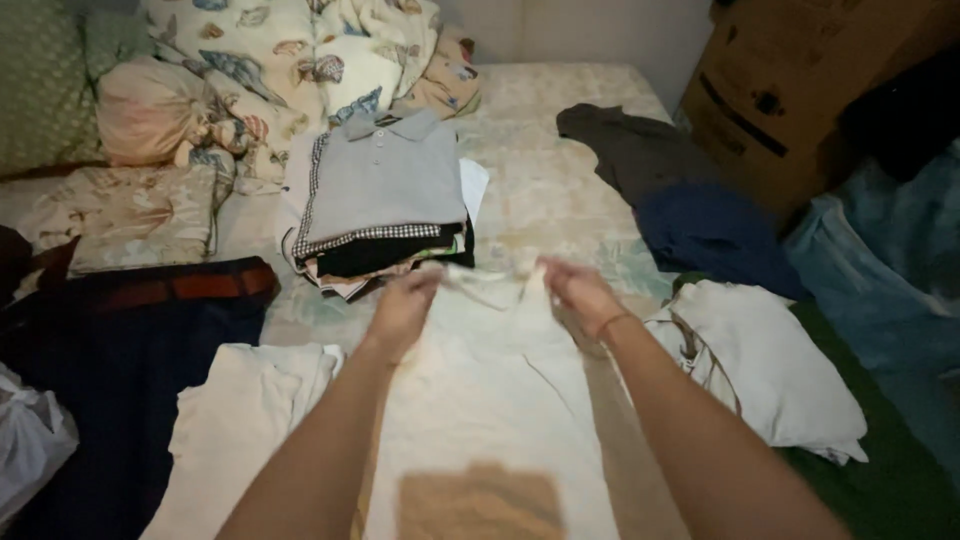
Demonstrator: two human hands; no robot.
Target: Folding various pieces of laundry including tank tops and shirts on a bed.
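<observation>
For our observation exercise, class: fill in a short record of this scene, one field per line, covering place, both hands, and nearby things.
Place: bed
Left hand: grips the white shirt near its collar
Right hand: grips the same shirt's other shoulder
Behind the hands: stack of folded clothes, grey shirt on top
Right side: white garment
Left side: belt

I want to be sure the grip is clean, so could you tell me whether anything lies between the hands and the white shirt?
Nothing visible does: the left hand and right hand both pinch the white shirt at its top edge.
</observation>
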